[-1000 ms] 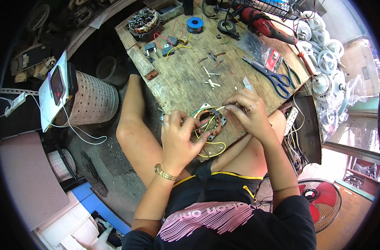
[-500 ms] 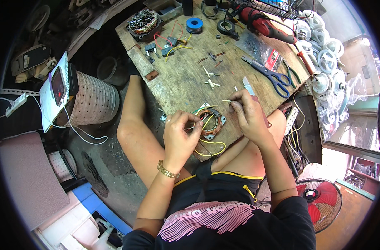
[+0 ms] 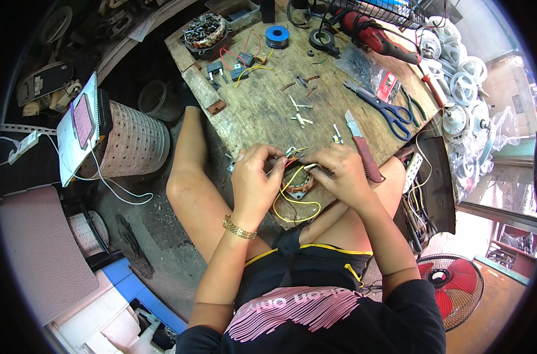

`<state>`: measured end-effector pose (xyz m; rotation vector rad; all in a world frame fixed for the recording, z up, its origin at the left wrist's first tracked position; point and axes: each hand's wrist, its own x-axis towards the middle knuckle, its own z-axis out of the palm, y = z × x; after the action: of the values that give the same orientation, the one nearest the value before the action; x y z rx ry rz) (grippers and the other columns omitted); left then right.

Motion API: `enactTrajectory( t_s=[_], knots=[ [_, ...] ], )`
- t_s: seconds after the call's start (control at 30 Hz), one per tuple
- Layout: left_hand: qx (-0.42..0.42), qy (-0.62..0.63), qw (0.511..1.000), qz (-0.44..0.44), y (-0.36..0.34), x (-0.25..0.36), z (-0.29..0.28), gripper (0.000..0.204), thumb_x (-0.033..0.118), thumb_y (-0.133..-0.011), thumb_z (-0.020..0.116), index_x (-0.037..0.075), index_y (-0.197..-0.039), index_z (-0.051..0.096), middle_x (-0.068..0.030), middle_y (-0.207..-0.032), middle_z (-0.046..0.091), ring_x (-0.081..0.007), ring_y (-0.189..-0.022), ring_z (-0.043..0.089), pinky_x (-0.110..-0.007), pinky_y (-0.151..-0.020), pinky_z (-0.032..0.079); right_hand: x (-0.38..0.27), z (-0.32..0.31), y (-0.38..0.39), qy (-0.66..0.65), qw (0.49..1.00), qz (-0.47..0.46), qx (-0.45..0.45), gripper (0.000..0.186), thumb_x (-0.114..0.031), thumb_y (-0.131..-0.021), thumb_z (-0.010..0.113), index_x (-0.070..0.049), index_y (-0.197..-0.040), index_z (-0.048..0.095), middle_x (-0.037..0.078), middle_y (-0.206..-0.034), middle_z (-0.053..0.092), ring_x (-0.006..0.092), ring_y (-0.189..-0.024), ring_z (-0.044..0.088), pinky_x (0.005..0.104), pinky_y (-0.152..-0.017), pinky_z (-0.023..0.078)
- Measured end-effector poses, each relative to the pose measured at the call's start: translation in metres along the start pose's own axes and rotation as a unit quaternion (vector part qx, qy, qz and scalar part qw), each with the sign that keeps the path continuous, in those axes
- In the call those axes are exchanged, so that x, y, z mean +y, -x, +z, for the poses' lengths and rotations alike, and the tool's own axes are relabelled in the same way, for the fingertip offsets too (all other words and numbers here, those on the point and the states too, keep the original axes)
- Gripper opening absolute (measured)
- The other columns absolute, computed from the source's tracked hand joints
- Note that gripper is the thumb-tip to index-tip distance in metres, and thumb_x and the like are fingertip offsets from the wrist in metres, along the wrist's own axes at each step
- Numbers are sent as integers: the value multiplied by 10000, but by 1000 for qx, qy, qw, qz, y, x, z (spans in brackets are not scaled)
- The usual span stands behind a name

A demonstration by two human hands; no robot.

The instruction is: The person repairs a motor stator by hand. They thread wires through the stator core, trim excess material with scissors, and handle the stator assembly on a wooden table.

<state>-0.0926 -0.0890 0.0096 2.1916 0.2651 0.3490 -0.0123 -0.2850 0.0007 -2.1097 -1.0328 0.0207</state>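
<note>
At the near edge of the wooden table lies a copper-wound motor stator (image 3: 300, 190), partly covered by my hands. My left hand (image 3: 258, 175) is closed in a pinch on thin wire leads at its left side; the exact strand is hidden by the fingertips. A yellow wire (image 3: 319, 209) loops out of the stator toward my lap. My right hand (image 3: 338, 171) is closed on a short whitish tube (image 3: 310, 166) just over the stator, close to the left fingertips. Beside the right hand rests a utility knife (image 3: 367, 154) with a red handle and its blade out.
Cut whitish tube pieces (image 3: 299, 115) lie mid-table. Blue-handled scissors (image 3: 386, 109) and green-handled pliers (image 3: 416, 106) are at the right. Farther back are a blue wire spool (image 3: 277, 36), black tape (image 3: 321, 40), a red power tool (image 3: 374, 38) and another wound stator (image 3: 205, 32).
My right hand has moved left and down with the whitish tube, coming near the left hand over the stator. The utility knife beside it is now uncovered. My left hand has barely shifted.
</note>
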Motion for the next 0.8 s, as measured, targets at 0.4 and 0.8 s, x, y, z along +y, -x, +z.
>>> enactTrajectory(
  t_s=[0.4,0.8],
  knots=[
    [13,-125,988,86,23,14,1,159,84,-737,793,91,-882,729,-84,-959,573,-302,-931,552,-417,-797,448,-5,-16,1,-26,997,67,8,199,-82,-777,765,-73,-970,718,117,-792,689,317,-745,648,423,-696,506],
    [38,-13,998,54,19,4,13,131,72,-755,802,44,-839,705,-97,-886,571,-306,-886,560,-417,-789,442,1,-34,8,23,996,85,5,120,-47,-863,718,-24,-969,666,126,-850,671,311,-776,654,393,-719,497]
  ],
)
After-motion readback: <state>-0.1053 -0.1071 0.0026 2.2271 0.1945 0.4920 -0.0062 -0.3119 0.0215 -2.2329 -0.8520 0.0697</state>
